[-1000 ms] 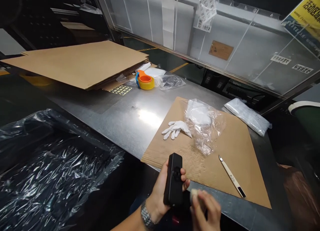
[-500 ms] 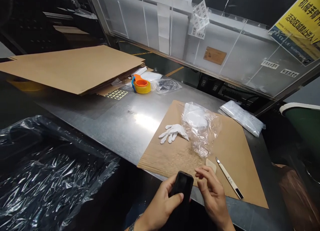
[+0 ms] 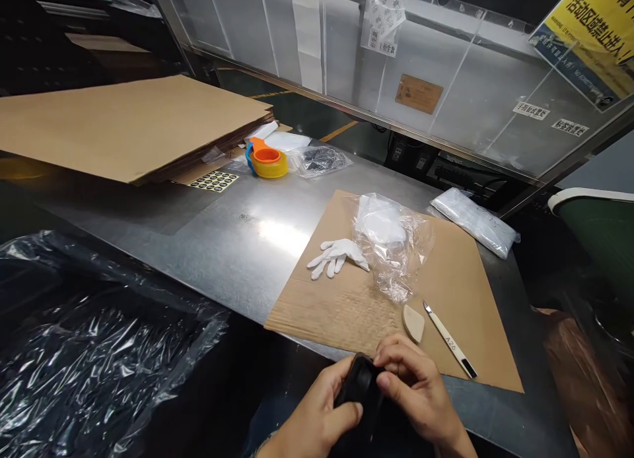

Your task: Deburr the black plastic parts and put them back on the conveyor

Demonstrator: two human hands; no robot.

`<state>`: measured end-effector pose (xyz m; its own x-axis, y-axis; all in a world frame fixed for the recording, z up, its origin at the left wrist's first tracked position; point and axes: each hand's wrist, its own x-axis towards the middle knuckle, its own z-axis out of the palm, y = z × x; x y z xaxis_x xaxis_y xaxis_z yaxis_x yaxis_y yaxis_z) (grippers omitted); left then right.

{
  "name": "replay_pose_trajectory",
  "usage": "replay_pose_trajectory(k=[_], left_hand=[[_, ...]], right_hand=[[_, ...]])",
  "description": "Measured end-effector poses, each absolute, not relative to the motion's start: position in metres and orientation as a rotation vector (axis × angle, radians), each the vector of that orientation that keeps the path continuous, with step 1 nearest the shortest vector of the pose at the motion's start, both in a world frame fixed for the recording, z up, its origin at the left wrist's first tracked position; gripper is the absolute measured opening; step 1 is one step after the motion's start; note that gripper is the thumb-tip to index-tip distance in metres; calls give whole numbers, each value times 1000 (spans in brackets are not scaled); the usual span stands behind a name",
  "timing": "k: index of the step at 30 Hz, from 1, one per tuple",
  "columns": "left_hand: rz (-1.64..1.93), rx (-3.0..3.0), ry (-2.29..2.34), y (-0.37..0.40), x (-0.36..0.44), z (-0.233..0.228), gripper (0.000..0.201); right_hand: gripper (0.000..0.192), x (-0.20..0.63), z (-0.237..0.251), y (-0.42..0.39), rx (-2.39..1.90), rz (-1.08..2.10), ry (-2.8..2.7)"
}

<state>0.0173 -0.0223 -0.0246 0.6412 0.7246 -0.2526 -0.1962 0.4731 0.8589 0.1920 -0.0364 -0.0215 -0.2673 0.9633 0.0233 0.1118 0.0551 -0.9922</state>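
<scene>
Nearest us, at the worktop's [image 3: 238, 247] front edge, both hands have closed in on the black device [image 3: 360, 387]: left hand [image 3: 317, 422] gripping its side, right hand [image 3: 421, 398], half a second ago open above it, now with its fingers [image 3: 396, 365] curled over the top end. Just beyond, the small beige pad [image 3: 413, 323] now lies let go on the cardboard sheet [image 3: 460, 293] beside the white knife [image 3: 450, 340], freeing that hand. Further out sit the white glove [image 3: 337, 257] and crumpled clear bag [image 3: 391, 243], and far left the orange tape dispenser [image 3: 267, 161].
</scene>
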Motion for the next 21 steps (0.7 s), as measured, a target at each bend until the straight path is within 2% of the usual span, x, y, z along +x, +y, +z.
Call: replay_pose_trajectory(k=[2,5,7,10,12,15,17,21], left_hand=[[608,904,657,-23,18,-27,22],[584,885,658,-24,19,-29,22],[588,891,672,-24,19,-29,21],[605,901,693,-23,20,-28,19],[597,860,697,-23,21,-28,18],[560,688,694,-23,25,-30,22],[548,507,746,-22,25,-33,28],[517,188,768,-13,22,-39,59]], right_hand=[[3,192,-23,-36,-1121,1304,-1505],[6,194,-26,-36,-1117,1291,-1468],[2,194,-27,-36,-1124,1278,-1464],[9,192,-27,-37,-1152,1246,-1514],[5,190,-27,-38,-1173,1232,-1527],[18,193,-32,-37,-1225,1198,-1441],[20,206,-40,-34,-1393,1023,-1382],[29,256,-64,-26,-1975,331,-1455]])
